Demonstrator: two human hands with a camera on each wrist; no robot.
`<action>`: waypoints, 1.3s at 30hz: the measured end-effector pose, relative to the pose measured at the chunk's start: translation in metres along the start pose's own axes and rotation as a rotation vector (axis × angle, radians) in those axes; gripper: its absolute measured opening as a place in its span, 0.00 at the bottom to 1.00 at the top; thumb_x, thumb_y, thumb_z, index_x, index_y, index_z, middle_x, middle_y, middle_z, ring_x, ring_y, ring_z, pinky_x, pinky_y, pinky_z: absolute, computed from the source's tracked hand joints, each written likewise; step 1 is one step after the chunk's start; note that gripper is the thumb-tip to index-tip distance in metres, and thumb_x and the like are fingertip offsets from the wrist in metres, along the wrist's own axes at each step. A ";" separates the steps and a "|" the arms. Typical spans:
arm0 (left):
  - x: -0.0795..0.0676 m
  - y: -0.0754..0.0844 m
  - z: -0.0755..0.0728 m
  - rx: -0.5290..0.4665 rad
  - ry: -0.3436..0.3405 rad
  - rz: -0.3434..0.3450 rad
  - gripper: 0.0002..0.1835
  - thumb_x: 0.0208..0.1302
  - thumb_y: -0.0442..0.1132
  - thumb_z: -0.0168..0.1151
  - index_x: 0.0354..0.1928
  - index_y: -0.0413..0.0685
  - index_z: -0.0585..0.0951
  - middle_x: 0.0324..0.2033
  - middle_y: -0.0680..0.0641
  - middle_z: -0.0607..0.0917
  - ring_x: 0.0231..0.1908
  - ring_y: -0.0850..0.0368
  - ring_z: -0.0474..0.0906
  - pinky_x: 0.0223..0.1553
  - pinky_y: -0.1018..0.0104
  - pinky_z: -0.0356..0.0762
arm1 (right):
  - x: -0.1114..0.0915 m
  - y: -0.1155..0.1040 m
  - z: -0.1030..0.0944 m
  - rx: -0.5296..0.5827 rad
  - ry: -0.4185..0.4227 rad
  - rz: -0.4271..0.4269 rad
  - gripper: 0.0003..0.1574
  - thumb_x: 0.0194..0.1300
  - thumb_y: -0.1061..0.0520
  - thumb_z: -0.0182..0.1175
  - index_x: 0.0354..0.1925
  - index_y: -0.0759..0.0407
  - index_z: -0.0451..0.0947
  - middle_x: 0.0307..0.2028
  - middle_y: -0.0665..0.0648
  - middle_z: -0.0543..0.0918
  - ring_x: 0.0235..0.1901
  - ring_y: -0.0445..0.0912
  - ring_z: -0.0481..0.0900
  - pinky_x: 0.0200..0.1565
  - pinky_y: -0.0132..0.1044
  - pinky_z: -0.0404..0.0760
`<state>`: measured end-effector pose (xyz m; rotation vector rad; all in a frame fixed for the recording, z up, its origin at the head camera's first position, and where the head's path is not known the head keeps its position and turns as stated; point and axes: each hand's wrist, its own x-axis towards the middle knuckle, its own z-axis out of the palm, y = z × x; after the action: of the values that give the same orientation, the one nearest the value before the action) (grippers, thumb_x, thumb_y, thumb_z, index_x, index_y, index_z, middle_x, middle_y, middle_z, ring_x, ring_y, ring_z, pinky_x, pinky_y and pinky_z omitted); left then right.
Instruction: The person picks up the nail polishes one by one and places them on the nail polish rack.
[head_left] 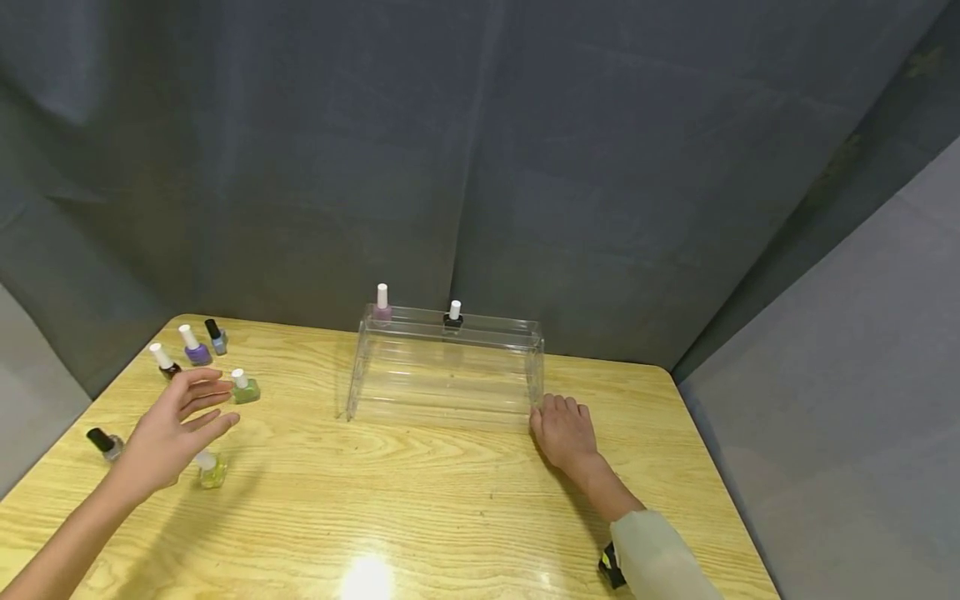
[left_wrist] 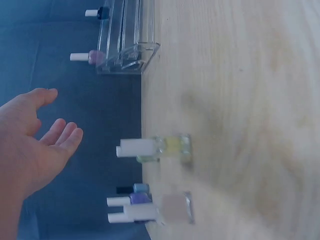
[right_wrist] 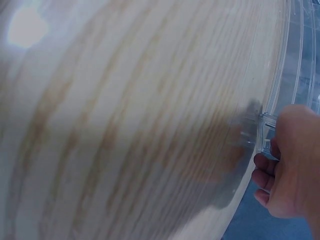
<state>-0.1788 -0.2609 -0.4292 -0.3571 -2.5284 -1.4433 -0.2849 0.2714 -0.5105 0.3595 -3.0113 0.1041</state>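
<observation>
Apparently, the clear rack (head_left: 495, 339), standing at the far middle of the table (head_left: 450, 508), is being steadied during a reach. Its top tier bears a mauve bottle (head_left: 382, 313) at the left and a black bottle (head_left: 453, 320) near the middle. At the rack's right end, the right hand (head_left: 566, 431) grips it, fingers curled. Well left, the left hand (head_left: 168, 433), empty with fingers loosely apart, hovers between the green bottle (head_left: 246, 391) and yellow bottle (head_left: 213, 474); taking either would call for lowering it, then pinching the cap.
</observation>
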 end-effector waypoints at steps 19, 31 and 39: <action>-0.034 -0.034 0.004 -0.015 0.038 -0.088 0.31 0.68 0.31 0.64 0.65 0.27 0.60 0.60 0.28 0.68 0.52 0.84 0.62 0.49 0.87 0.68 | 0.000 0.000 -0.002 0.011 -0.023 0.026 0.20 0.81 0.48 0.41 0.31 0.57 0.63 0.27 0.54 0.64 0.34 0.54 0.65 0.41 0.49 0.64; -0.041 -0.041 0.008 0.045 -0.040 -0.152 0.32 0.70 0.34 0.63 0.66 0.24 0.60 0.61 0.24 0.67 0.60 0.24 0.64 0.47 0.90 0.66 | 0.000 0.000 -0.001 -0.004 0.007 0.013 0.20 0.80 0.49 0.43 0.30 0.57 0.62 0.26 0.54 0.63 0.32 0.54 0.64 0.38 0.48 0.63; -0.044 -0.050 0.010 0.085 -0.064 -0.176 0.31 0.69 0.34 0.64 0.65 0.23 0.61 0.61 0.22 0.68 0.59 0.25 0.66 0.45 0.86 0.72 | -0.001 0.001 0.002 0.010 0.048 -0.012 0.20 0.80 0.50 0.42 0.30 0.58 0.62 0.27 0.55 0.64 0.34 0.56 0.66 0.40 0.51 0.66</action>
<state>-0.1528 -0.2815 -0.4884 -0.1727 -2.7227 -1.3980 -0.2844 0.2726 -0.5131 0.3709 -2.9622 0.1247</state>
